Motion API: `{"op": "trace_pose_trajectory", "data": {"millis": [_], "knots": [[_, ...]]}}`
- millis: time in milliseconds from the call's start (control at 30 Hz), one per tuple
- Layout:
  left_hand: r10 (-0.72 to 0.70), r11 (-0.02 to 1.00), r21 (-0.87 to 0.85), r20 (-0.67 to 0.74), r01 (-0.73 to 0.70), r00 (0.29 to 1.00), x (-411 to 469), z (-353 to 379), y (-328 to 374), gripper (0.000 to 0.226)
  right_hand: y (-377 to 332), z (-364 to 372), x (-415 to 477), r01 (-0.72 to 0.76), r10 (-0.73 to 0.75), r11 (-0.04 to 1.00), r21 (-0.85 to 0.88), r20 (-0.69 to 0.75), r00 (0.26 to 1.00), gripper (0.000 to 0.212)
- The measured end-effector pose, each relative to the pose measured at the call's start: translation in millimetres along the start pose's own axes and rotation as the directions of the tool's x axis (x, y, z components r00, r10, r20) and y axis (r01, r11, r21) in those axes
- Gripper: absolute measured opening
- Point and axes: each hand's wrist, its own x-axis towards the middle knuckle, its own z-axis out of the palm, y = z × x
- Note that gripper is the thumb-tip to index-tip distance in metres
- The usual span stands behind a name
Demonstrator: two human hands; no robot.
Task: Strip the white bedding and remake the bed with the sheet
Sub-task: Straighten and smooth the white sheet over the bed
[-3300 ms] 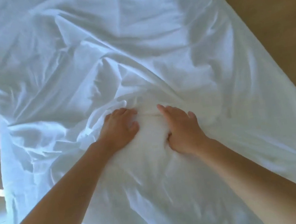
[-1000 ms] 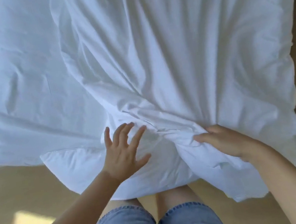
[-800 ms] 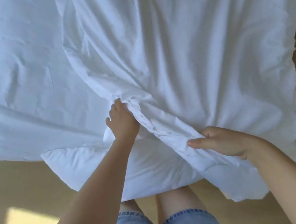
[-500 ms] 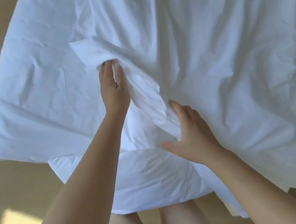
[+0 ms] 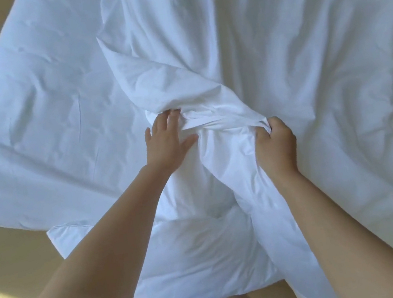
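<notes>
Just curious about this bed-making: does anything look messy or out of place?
Yes: the sheet is bunched into a twisted ridge between the hands, right hand gripping it, left hand flat beside it. Nothing torn or stained.

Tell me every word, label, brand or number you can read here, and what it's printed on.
None: no readable text shows anywhere in this view.
The white bedding shows only creases and folds, with no tag or print in sight.
The left hand, lying flat on it, and the right hand, gripping a fold, bear no writing.
The tan floor is plain.
</notes>
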Motion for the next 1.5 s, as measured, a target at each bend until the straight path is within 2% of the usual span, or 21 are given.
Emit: {"op": "trace_pose_trajectory", "data": {"millis": [33,67,133,200,267,333,400,467,533,633,667,767,833,1000,1067,1133,1233,1300,1367,1400,1500], "knots": [[-0.020,1.000,-0.020,0.000,0.020,1.000,9,0,4,0.066,-1,1,-2,-0.021,0.022,0.999,-0.027,0.021,1.000,0.004],[-0.047,0.997,-0.055,-0.003,0.046,0.999,16,0,8,0.057,-2,1,-3,-0.020,0.021,0.996,-0.092,0.015,1.000,0.014],[-0.132,0.977,-0.176,-0.037,0.123,0.991,28,-2,14,0.035,-10,3,-10,0.183,-0.208,0.920,-0.348,-0.037,0.977,0.046],[-0.248,0.914,-0.336,-0.020,0.227,0.968,33,-19,17,0.027,-20,12,-22,0.524,-0.572,0.721,-0.454,0.037,0.819,0.053],[-0.244,0.868,-0.445,0.009,0.223,0.970,18,-52,9,0.031,-30,26,-33,0.745,-0.708,0.528,-0.408,0.272,0.651,0.046],[-0.127,0.906,-0.391,0.108,0.160,0.986,-25,-89,-9,0.033,-42,41,-43,0.788,-0.580,0.492,-0.371,0.536,0.614,0.050],[-0.072,0.946,-0.299,0.184,0.126,0.980,-90,-112,-31,0.037,-50,54,-56,0.831,-0.543,0.418,-0.368,0.632,0.553,0.051],[-0.191,0.917,-0.327,0.146,0.230,0.971,-145,-118,-53,0.043,-51,65,-77,0.907,-0.657,0.343,-0.246,0.627,0.418,0.037],[-0.353,0.900,-0.250,0.062,0.357,0.934,-169,-108,-75,0.037,-43,71,-104,0.942,-0.644,0.319,-0.107,0.705,0.298,0.043],[-0.476,0.874,-0.055,0.107,0.483,0.873,-168,-81,-98,0.027,-13,82,-143,0.925,-0.274,0.375,-0.065,0.945,0.178,0.059],[-0.492,0.866,-0.041,0.101,0.498,0.865,-165,-72,-105,0.035,-3,84,-151,0.928,-0.209,0.363,-0.081,0.964,0.166,0.066],[-0.489,0.871,0.009,-0.065,0.491,0.870,-150,-54,-122,0.052,6,93,-144,0.892,-0.259,0.398,-0.217,0.906,0.336,0.068],[-0.518,0.842,0.130,-0.076,0.524,0.852,-144,-48,-132,0.055,6,96,-135,0.880,-0.240,0.382,-0.284,0.889,0.391,0.076],[-0.625,0.780,0.199,0.285,0.593,0.727,-169,-49,-148,0.028,0,109,-148,0.962,-0.274,0.034,-0.271,0.923,0.270,0.110],[-0.571,0.812,0.146,0.401,0.565,0.716,-179,-56,-143,0.029,-5,117,-138,0.946,-0.333,-0.095,-0.311,0.905,0.264,0.105],[-0.487,0.848,0.051,0.470,0.528,0.737,-185,-69,-131,0.025,-18,121,-118,0.927,-0.337,-0.127,-0.354,0.894,0.296,0.086],[-0.363,0.901,0.009,0.563,0.433,0.743,-191,-93,-101,0.014,-38,115,-98,0.949,-0.429,-0.082,-0.305,0.870,0.242,0.054],[-0.358,0.906,-0.014,0.512,0.424,0.781,-198,-117,-80,0.018,-57,102,-97,0.946,-0.506,0.123,-0.300,0.801,0.320,0.034],[-0.381,0.905,-0.028,0.396,0.425,0.836,-207,-146,-60,0.021,-74,87,-101,0.930,-0.630,0.330,-0.161,0.697,0.344,0.022],[-0.388,0.908,-0.025,0.330,0.419,0.860,-210,-159,-52,0.016,-84,77,-104,0.917,-0.724,0.394,-0.062,0.594,0.351,0.027],[-0.354,0.925,0.152,0.008,0.349,0.935,-222,-183,-40,0.023,-119,57,-108,0.922,-0.902,0.360,0.144,0.304,0.305,0.041]]}}
